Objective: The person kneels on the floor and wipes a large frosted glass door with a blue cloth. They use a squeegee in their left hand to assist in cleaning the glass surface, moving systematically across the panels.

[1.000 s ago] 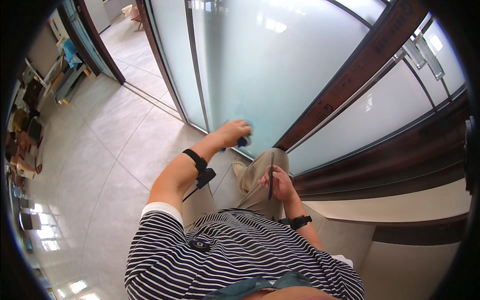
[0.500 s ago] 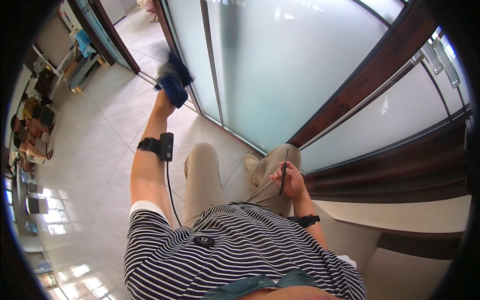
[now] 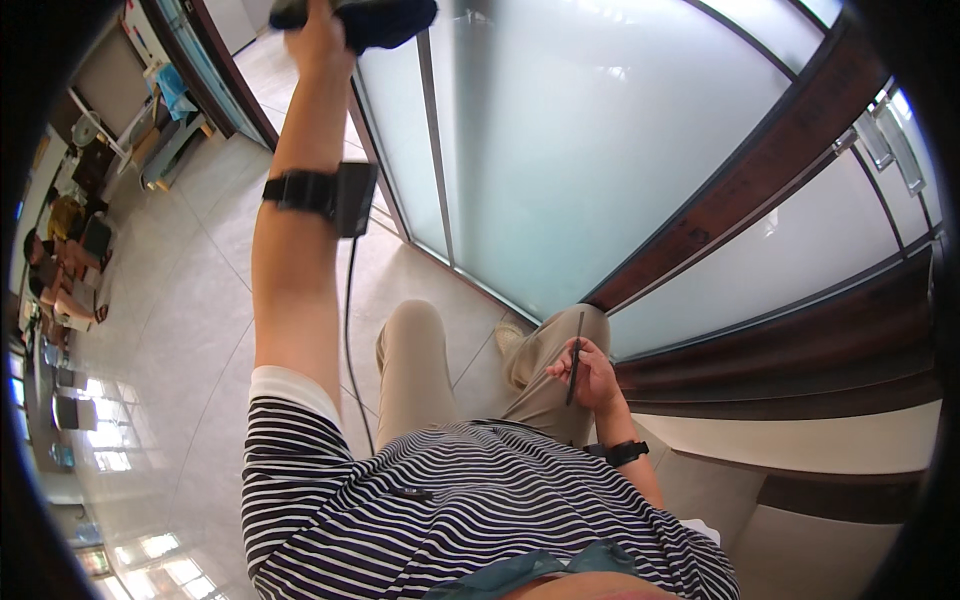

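Observation:
My left arm reaches far up to the top edge of the view. The left hand (image 3: pixel 320 45) is closed on a dark blue cloth (image 3: pixel 392 22), which hangs out on both sides of the fist and is partly cut off by the edge. Beside it stands a frosted glass door panel (image 3: pixel 590 130) with a dark brown wooden frame (image 3: pixel 745 160). Low over my right thigh, my right hand (image 3: pixel 598 382) grips a thin, dark, flat stick-like thing (image 3: pixel 575 372), held nearly upright; its kind does not show clearly.
A metal door handle (image 3: pixel 890 145) sits at the far right. A second framed glass door (image 3: pixel 215 65) is at the upper left, near a grey bench (image 3: pixel 180 145). Along the left rim a person (image 3: pixel 62 275) sits by other furniture. Grey floor tiles (image 3: pixel 200 250) spread between.
My left hand has moved up with the blue cloth, from beside the door's lower frame to the top edge. My right hand stays almost in place.

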